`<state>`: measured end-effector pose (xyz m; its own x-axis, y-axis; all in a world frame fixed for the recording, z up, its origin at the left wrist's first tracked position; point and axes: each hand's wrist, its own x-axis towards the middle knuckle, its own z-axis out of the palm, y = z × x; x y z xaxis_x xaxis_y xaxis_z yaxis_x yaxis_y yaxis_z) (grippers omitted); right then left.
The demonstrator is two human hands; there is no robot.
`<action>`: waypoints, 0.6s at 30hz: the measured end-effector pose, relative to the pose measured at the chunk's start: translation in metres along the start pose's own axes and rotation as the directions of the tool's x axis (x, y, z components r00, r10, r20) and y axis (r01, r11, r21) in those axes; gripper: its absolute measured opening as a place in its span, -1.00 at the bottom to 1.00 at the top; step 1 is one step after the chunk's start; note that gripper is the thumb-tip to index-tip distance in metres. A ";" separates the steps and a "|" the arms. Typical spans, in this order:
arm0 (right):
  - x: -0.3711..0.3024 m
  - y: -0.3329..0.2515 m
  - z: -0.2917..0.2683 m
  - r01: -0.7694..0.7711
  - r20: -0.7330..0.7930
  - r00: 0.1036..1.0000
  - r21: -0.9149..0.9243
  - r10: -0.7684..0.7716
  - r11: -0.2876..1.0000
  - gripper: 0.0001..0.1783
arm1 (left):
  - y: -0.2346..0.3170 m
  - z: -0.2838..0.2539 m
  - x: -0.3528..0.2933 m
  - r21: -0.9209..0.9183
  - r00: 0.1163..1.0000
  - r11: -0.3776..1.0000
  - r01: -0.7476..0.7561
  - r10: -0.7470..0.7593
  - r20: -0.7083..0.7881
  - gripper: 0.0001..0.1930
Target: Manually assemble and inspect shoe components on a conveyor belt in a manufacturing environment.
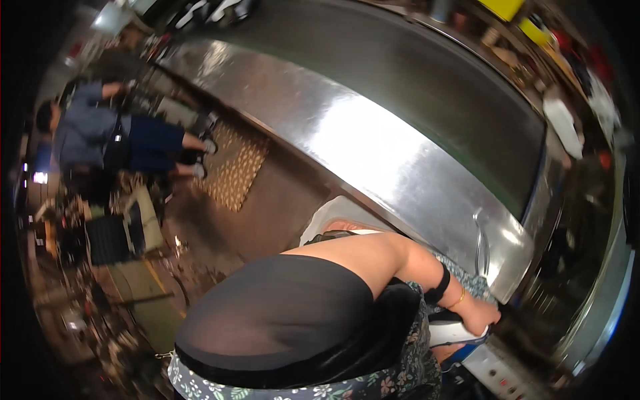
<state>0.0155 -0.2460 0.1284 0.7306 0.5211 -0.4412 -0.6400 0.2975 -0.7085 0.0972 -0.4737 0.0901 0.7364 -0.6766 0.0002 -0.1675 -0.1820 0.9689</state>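
Observation:
My left hand (479,316) is at the lower right, beyond a gold bracelet and a black band on the wrist. Its fingers are curled around the edge of a white object (453,333) with a dark rim, whose kind I cannot make out. Below that object a small patch of skin shows beside something blue (460,355); whether it belongs to my right hand is unclear, and no right fingers show. My bent left arm, in a sheer black sleeve, crosses over a floral-patterned cloth (393,373) and hides much of what lies underneath.
A shiny metal ledge (293,113) borders a dark green belt (400,73). On the ledge's near end lies a curved metal piece (481,243). A socket strip (500,380) sits below my hand. Another person (100,130) stands at the left near a patterned mat (237,167).

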 end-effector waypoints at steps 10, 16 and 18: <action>-0.090 -0.004 -0.050 0.087 -0.377 0.921 -0.045 -0.098 0.995 -0.34 | 0.001 0.007 0.015 0.079 0.996 0.994 0.074 -0.078 0.050 -0.45; -0.118 -0.044 -0.088 0.158 -0.550 0.816 -0.085 -0.178 0.984 -0.28 | -0.042 0.007 0.043 -0.092 0.981 0.978 -0.185 0.190 0.045 -0.55; -0.146 -0.048 -0.106 0.219 -0.643 0.738 -0.060 -0.206 0.974 -0.25 | -0.022 -0.024 0.001 -0.761 0.965 0.648 -0.047 0.225 0.132 -0.82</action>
<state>-0.0351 -0.4212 0.1685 0.8235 -0.1912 -0.5341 -0.4491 0.3555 -0.8197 0.1177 -0.4535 0.0742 0.5862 -0.7886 0.1858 0.3555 0.4565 0.8156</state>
